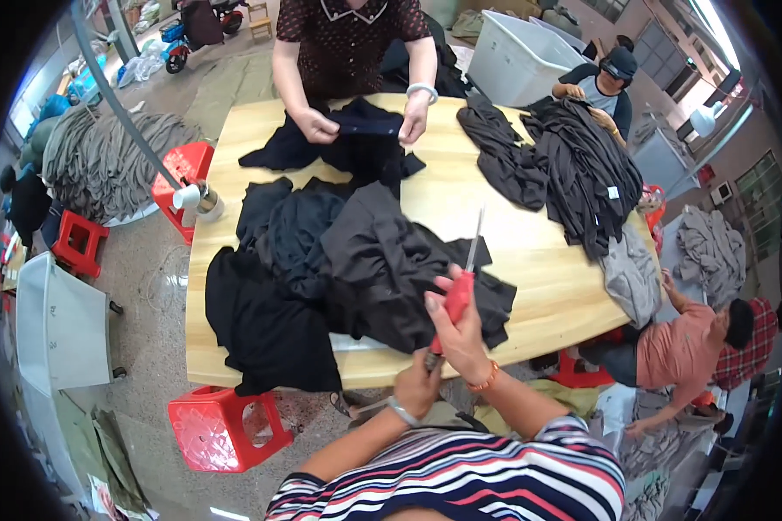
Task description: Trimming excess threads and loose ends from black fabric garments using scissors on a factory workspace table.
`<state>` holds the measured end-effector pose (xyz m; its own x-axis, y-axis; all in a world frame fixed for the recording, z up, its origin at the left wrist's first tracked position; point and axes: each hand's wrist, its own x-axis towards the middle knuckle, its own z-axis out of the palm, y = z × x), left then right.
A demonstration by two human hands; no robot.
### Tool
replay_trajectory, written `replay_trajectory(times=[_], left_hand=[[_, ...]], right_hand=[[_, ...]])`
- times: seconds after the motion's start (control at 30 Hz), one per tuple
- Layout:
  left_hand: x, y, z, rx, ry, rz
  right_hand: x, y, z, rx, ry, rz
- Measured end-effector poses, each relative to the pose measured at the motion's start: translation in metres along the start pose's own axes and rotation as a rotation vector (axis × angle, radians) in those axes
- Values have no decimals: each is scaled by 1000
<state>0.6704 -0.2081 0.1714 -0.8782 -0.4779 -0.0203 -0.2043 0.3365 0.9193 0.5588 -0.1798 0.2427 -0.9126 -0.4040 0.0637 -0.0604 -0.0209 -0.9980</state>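
Just above the table's near edge, my right hand (462, 334) is closed around the red handle of a tool with a long thin metal shaft (456, 301). Its shaft points up and away over the cloth; I cannot tell its exact kind. My left hand (418, 384) grips the dark lower end of the same tool, just below the right hand. Beneath and beyond my hands lies a crumpled dark grey garment (378, 269). To its left are a black garment (265, 317) and a dark blue-grey one (295, 234), heaped together.
Across the wooden table (443, 195), a person's hands (321, 128) stretch out a dark navy garment (365, 143). More dark garments (582, 165) and a light grey cloth (632, 276) lie on the right side. Red stools (222, 430) stand left; other people sit at right.
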Motion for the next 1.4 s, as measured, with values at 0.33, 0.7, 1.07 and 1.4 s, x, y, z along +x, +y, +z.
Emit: replay_trajectory(times=[0.33, 0.7, 1.07, 1.4], left_hand=[[244, 44, -3, -1214, -185, -234], [424, -26, -47, -1649, 346, -152], [411, -15, -50, -1437, 144, -28], [412, -33, -53, -1483, 90, -53]], right_hand=[[67, 5, -196, -328, -45, -9], [138, -39, -152, -661, -409, 10], [221, -48, -72, -1010, -506, 70], [246, -54, -46, -1020, -587, 67]])
